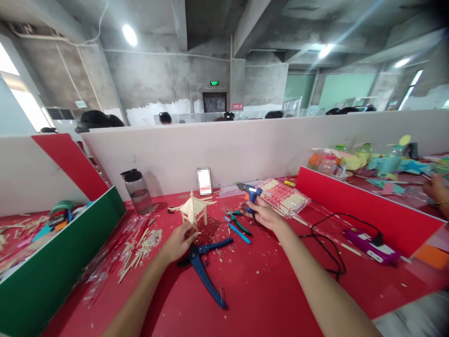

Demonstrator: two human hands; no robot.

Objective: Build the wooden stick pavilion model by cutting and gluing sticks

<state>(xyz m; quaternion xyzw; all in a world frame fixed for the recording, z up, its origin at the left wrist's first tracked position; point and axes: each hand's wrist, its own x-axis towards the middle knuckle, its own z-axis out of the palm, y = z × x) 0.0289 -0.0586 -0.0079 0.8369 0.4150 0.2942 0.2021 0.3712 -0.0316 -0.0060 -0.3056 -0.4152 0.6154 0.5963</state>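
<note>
A small pavilion-like model (pixel 195 207) built of pale wooden sticks, with a pointed roof on thin legs, stands on the red table. My left hand (pixel 182 239) is closed at its front lower edge, fingertips pinching the model; the exact contact is partly hidden. Over to the right, my right hand (pixel 264 213) has its fingers around the handle of a blue hot glue gun (pixel 253 193), whose nozzle points left. Below my left hand lies a blue-handled cutter (pixel 205 271). Green-handled pliers (pixel 241 226) and a blue pen (pixel 240 233) lie between my hands.
Loose sticks (pixel 138 252) and clear plastic wrap lie left, a packed stick bundle (pixel 286 199) right. A water bottle (pixel 137 192) and a phone (pixel 204 181) stand by the white partition (pixel 175 154). A black cable runs to a purple power strip (pixel 372 245). Another person's hand (pixel 438 192) is far right.
</note>
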